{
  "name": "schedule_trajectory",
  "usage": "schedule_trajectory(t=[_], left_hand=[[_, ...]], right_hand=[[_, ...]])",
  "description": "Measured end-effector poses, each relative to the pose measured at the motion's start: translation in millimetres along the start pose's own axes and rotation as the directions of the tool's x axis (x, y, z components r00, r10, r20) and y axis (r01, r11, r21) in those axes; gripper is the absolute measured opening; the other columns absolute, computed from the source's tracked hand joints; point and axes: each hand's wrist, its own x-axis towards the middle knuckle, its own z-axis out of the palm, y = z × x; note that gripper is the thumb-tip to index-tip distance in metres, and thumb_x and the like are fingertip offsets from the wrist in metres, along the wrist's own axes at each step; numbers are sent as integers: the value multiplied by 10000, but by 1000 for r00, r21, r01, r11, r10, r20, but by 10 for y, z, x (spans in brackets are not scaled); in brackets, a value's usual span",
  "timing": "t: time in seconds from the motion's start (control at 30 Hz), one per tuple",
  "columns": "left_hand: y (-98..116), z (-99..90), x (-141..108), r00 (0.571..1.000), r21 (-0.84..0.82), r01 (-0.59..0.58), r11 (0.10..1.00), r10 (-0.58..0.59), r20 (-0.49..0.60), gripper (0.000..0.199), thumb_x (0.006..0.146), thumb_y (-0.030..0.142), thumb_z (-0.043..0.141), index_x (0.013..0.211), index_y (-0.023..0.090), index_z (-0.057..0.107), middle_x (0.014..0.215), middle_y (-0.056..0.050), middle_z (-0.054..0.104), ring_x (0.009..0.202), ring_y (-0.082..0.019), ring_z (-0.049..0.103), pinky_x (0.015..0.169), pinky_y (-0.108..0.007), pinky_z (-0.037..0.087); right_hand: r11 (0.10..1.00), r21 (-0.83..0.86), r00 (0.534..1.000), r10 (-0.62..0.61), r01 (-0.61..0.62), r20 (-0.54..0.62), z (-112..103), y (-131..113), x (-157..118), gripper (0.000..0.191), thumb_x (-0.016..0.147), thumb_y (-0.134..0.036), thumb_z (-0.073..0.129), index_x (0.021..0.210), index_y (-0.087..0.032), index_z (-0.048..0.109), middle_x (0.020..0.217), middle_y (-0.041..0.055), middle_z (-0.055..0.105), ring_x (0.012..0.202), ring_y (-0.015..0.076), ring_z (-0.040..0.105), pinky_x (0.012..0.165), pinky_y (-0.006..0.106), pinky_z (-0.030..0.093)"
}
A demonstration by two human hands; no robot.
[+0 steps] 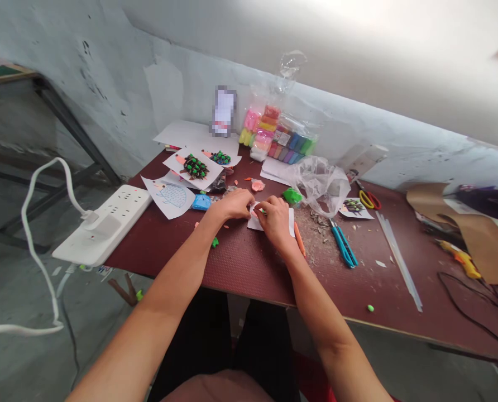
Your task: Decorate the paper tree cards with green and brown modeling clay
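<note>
- Left hand (pixel 234 204), right hand (pixel 276 220): both clenched, pinching white paper card (pixel 255 222), braced between them.
- Card at 12 o'clock on maroon worktable (pixel 249 268); modelling clay packs (pixel 276 134) at 1 o'clock, within reach.

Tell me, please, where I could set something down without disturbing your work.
There is free table between your forearms, below your left hand and right hand, and another patch between the blue scissors and the long clear strips. It is crowded beyond your hands, around the hedgehog drawings and clay packs.
</note>
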Motion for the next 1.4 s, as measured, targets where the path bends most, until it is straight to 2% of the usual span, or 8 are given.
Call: schedule_trajectory(t=[0.23,0.57,0.83,1.17,1.4], left_hand=[[8,-12,-10,1000,-15,-23,1000,23,-3,266,745,204,723,1000,166,792,1025,-98,750,1003,-254,674,842,-277,494],[16,-20,-13,1000,10,-29,1000,29,-7,229,749,221,718,959,173,797,1020,-112,762,1016,-268,683,843,-279,502],[16,-11,-8,999,7,-42,999,42,-24,232,734,181,710,948,176,801,1006,-111,766,1012,-268,686,862,-281,505],[4,-6,-14,999,-25,-27,999,27,-36,206,711,194,731,907,180,795,985,-116,761,1020,-280,680,863,-296,503],[-12,10,-3,999,-6,-47,999,47,-27,156,728,222,710,860,181,783,924,-105,753,958,-269,679,815,-292,495]], right_hand=[[996,-87,999,8,-4,45,46,-19,18,228,995,-287,573,941,-225,786,943,88,662,941,237,527,826,366,303],[996,-92,999,-4,9,54,80,-14,33,256,1001,-293,548,927,-217,781,945,95,673,933,241,523,837,374,302],[993,-119,995,-1,13,103,70,-48,40,246,1007,-286,551,993,-223,789,949,92,664,929,234,517,832,365,289],[997,-69,997,-23,28,77,22,-5,-14,254,978,-232,568,1087,-255,796,956,90,666,945,241,524,846,375,295],[997,-69,994,-39,46,99,20,-34,-27,283,971,-199,544,1068,-264,802,979,91,682,940,242,532,839,380,298]])
